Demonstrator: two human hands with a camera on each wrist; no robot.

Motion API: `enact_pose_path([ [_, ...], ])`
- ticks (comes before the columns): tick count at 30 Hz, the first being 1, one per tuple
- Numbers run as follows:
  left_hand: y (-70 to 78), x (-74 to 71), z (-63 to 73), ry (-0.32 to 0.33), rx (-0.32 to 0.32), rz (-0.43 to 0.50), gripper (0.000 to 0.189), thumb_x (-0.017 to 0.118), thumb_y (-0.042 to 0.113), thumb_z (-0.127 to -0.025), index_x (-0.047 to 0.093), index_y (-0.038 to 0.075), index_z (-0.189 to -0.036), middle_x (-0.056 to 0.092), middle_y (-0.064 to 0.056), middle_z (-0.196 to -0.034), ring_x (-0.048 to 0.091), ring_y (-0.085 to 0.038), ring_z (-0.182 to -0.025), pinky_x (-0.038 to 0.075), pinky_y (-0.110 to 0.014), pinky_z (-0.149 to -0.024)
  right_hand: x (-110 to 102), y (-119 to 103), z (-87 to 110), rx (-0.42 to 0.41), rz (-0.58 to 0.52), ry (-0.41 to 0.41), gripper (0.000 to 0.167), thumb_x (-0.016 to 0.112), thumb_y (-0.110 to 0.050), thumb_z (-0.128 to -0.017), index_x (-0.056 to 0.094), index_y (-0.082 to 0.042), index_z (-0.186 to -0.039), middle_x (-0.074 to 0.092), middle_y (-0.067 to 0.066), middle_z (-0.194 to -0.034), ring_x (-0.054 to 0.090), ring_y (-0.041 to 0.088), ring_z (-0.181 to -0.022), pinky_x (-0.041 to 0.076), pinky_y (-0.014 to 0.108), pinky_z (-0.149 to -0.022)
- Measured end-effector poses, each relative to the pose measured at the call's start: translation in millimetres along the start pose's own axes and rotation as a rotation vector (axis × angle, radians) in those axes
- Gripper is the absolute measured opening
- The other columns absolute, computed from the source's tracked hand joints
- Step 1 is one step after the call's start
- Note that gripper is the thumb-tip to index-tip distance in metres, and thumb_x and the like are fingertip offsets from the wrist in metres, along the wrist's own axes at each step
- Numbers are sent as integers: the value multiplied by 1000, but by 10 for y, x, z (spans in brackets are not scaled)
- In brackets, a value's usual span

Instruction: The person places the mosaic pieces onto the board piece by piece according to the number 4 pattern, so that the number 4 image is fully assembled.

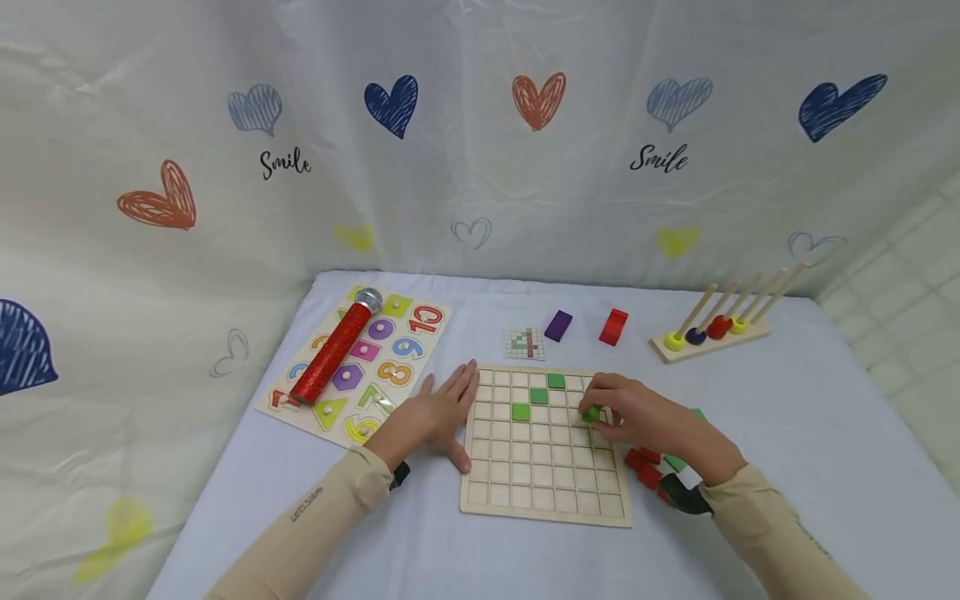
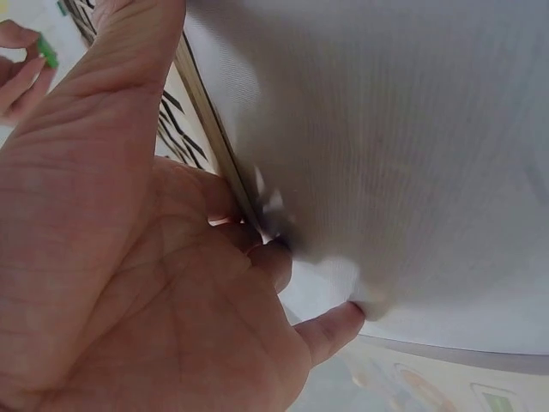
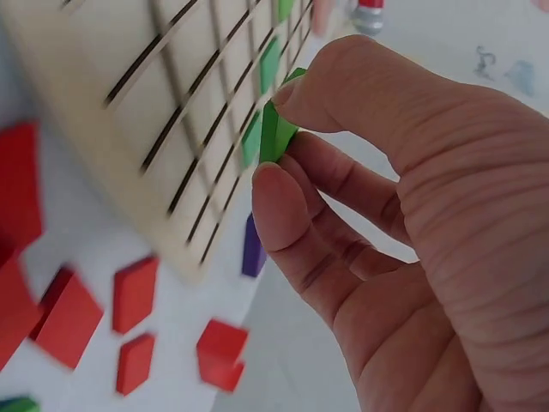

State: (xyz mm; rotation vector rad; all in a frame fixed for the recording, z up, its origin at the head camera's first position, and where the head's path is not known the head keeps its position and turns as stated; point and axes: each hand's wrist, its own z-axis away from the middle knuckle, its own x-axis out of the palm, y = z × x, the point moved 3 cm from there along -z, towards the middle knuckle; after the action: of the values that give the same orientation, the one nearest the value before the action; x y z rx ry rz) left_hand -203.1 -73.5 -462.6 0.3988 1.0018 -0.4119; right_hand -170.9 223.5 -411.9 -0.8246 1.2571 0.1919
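Note:
A wooden grid board [image 1: 543,475] lies on the white-covered table. Three green tiles [image 1: 521,412] sit in its squares in a diagonal line toward the back. Over the board's right side, my right hand [image 1: 645,417] pinches another green tile [image 3: 279,133] between thumb and fingertips, tilted and held above the grid in the right wrist view. My left hand [image 1: 435,417] rests along the board's left edge, fingers extended and thumb spread toward the near side. Up close in the left wrist view, the left fingertips [image 2: 343,322] touch the cloth beside the board's edge.
Loose red tiles [image 3: 135,292] and green ones lie right of the board. Behind it are a small pattern card [image 1: 524,343], purple pieces [image 1: 558,326] and red pieces [image 1: 613,327]. A peg stand [image 1: 708,337] is back right. A red microphone [image 1: 330,354] lies on a number puzzle [image 1: 408,333] at left.

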Motion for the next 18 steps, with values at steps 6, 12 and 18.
enact_pose_path([
  [6, 2, -12, -42, -3, -2, 7, 151, 92, 66, -71, 0, 5, -172, -12, -12, -182, -5, -28, -171, 10, -66, -135, 68, -222, -136, -94, 21, 11, 19, 81, -2, -92, 78, -12, -108, 66, 4, -112, 62, 19, -91, 59, 22, -72],
  [12, 1, -7, -50, -12, -1, 29, 151, 92, 65, -71, -3, 6, -172, -15, -11, -182, -9, -26, -171, 7, -65, -136, 239, -388, -327, -176, -5, 6, 15, 80, -1, -92, 78, -9, -104, 67, 3, -108, 62, 13, -83, 57, 18, -70],
  [18, -2, -10, -31, -16, -6, 5, 152, 91, 68, -71, -2, 5, -172, -13, -12, -182, -6, -27, -171, 9, -65, -136, 354, -548, -539, -216, 13, 1, 13, 79, -3, -91, 79, -10, -102, 68, 3, -103, 60, 14, -87, 56, 19, -74],
])
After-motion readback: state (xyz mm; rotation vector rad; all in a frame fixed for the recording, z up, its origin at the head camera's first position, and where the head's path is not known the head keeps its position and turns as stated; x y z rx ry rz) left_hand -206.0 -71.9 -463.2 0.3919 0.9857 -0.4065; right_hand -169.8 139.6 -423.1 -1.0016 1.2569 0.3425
